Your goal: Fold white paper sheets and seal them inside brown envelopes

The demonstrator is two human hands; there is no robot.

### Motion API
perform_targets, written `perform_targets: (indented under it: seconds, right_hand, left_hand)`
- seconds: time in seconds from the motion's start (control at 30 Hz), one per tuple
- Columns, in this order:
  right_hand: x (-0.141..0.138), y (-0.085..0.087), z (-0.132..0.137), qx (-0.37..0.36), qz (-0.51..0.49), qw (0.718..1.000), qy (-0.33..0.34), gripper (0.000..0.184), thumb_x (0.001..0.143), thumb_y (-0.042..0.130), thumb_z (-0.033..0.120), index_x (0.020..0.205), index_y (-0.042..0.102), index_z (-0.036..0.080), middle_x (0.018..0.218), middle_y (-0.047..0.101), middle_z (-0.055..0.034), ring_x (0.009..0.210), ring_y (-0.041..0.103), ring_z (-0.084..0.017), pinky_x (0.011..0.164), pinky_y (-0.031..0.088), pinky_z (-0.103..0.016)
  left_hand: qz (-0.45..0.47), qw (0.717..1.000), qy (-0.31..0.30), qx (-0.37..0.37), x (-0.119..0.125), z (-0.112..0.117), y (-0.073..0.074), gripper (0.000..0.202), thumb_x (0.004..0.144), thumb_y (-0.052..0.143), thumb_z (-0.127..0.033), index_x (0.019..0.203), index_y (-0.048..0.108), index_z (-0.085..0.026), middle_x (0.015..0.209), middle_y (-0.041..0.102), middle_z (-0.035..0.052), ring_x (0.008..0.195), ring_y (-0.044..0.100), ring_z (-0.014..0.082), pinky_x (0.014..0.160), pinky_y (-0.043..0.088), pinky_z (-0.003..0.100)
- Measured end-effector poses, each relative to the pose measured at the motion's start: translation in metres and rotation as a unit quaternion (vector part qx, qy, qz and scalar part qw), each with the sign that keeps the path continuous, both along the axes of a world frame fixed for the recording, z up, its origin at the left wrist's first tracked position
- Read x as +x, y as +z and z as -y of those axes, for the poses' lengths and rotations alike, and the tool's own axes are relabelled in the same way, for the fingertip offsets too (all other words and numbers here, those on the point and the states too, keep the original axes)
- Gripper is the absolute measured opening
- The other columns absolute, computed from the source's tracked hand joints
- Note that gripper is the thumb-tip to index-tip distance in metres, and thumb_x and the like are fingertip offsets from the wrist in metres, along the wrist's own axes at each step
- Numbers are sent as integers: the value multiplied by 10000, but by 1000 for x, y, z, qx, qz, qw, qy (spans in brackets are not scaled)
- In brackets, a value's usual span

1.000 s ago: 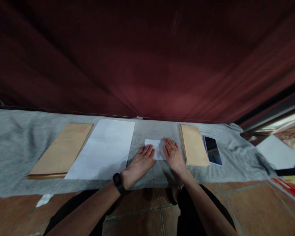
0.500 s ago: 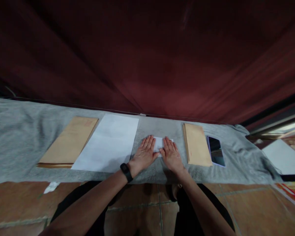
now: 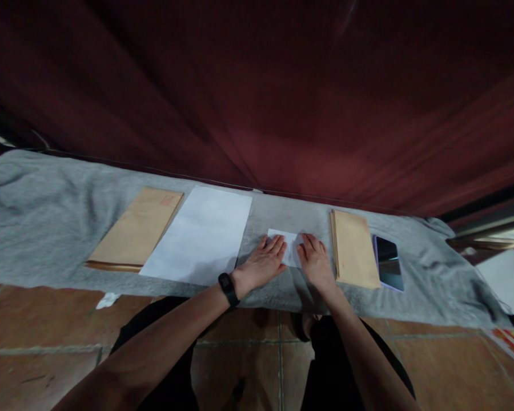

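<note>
A small folded white paper [image 3: 288, 244] lies on the grey cloth [image 3: 47, 211] spread over the floor. My left hand [image 3: 263, 264] lies flat on its left part, fingers stretched out, a black band on the wrist. My right hand [image 3: 317, 262] lies flat on its right part, fingers together and extended. Most of the paper is hidden under both palms. Neither hand grips anything.
A white sheet stack [image 3: 203, 234] and a brown envelope stack [image 3: 137, 228] lie left of my hands. Another brown envelope stack [image 3: 354, 248] and a dark phone [image 3: 388, 263] lie to the right. A dark red curtain [image 3: 257, 103] hangs behind. Tiled floor [image 3: 38, 331] is in front.
Both hands slid back toward me over the small paper, uncovering its far edge. The camera view drifted left and down.
</note>
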State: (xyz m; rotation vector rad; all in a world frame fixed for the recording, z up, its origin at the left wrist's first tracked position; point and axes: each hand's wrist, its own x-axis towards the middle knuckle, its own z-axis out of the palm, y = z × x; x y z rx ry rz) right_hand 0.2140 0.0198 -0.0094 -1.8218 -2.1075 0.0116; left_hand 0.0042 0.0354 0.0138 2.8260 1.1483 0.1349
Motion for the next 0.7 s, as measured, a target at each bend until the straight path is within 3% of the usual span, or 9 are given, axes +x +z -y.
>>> perform_targets:
  seconds: [0.4, 0.5, 0.6, 0.7]
  right_hand:
    - [13, 3, -25, -15, -70, 997, -5, 385, 893, 573, 256, 1265, 641, 184, 1183, 637, -135, 1102, 590, -279, 1003, 486, -461]
    - [14, 9, -29, -30, -118, 993, -9, 266, 844, 586, 200, 1083, 702, 203, 1050, 663, -100, 991, 622, -248, 938, 516, -418]
    - [13, 20, -31, -35, -195, 980, 2, 173, 858, 528, 173, 908, 687, 215, 934, 668, -60, 851, 643, -200, 842, 538, -351]
    - [9, 36, -28, 16, -265, 964, -3, 149, 914, 511, 244, 931, 657, 214, 919, 683, -50, 859, 655, -200, 798, 535, -328]
  left_hand:
    - [28, 1000, 3, -13, -1, 1, 2, 543, 1014, 461, -403, 1466, 436, -104, 1580, 386, 178, 1500, 298, 271, 1228, 214, 481]
    - [60, 998, 16, -20, -1, -2, 4, 542, 1019, 440, -443, 1454, 454, -121, 1573, 407, 163, 1487, 328, 272, 1222, 245, 471]
    - [107, 993, 54, -3, -1, -7, 10, 552, 1018, 444, -379, 1506, 376, -132, 1614, 331, 162, 1506, 281, 281, 1217, 266, 467]
    - [162, 982, 91, 39, -2, -14, 21, 614, 992, 457, -257, 1562, 255, -150, 1653, 236, 149, 1533, 197, 282, 1222, 255, 481]
